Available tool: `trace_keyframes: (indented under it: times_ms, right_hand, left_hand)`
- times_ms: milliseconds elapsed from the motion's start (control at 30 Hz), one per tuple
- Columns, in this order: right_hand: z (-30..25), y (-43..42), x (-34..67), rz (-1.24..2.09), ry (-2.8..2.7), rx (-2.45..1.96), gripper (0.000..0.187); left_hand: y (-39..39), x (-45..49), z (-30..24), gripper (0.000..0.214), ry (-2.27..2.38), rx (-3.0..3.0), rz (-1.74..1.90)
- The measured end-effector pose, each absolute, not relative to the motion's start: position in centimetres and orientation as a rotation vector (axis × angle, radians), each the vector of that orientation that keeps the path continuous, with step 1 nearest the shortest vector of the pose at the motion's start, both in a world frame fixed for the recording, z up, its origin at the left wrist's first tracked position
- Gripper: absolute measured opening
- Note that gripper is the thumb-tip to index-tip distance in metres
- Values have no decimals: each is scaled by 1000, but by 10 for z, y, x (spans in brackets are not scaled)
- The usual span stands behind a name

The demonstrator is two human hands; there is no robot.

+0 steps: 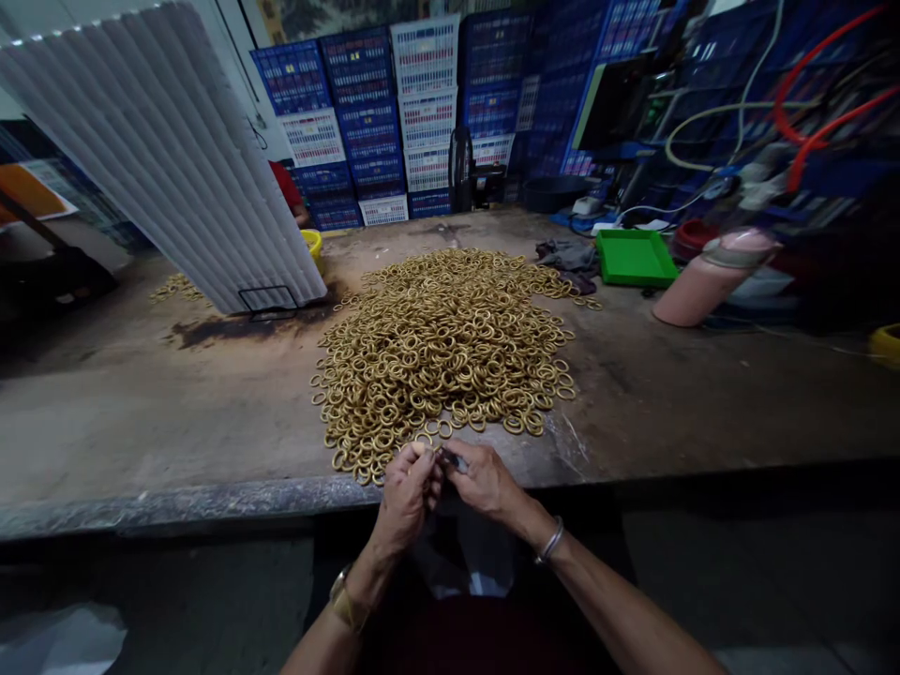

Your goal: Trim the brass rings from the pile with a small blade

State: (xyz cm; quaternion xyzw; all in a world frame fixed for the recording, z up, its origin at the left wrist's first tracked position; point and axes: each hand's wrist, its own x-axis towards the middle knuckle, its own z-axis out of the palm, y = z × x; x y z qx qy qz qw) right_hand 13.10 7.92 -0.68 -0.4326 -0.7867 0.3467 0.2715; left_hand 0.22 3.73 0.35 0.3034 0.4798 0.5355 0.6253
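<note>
A large heap of brass rings [442, 342] lies spread on the worn workbench [141, 422]. Both my hands meet at the bench's front edge, just below the heap. My left hand [410, 497] is closed in a pinch, with a brass ring at its fingertips. My right hand [482, 478] is closed on a small dark object I cannot make out, touching the left hand's fingers. A clear plastic bag [468, 558] hangs below my hands, under the bench edge.
A white corrugated panel [161, 150] leans on the bench at the left, with a few rings [175, 288] behind it. A green tray [635, 257], a pink cylinder [710, 277] and hoses sit at the right. Stacked blue and white crates [422, 112] fill the back.
</note>
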Motion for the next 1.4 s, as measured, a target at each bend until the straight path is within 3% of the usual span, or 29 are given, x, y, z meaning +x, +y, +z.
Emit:
trace_keyframes:
  times_ms: [500,867,1400]
  right_hand:
    - [4,81,132,906,-2339,-1231,15]
    - [-1,96,117,459,-2242,-1724,23]
    - [-7,102,112,431,-2207,-1732,15]
  left_hand:
    - [33,-1,1,31,1156,870,1199]
    - [26,-3,26,26,879,482,1248]
    - [34,-16,0,17,774,163,1253]
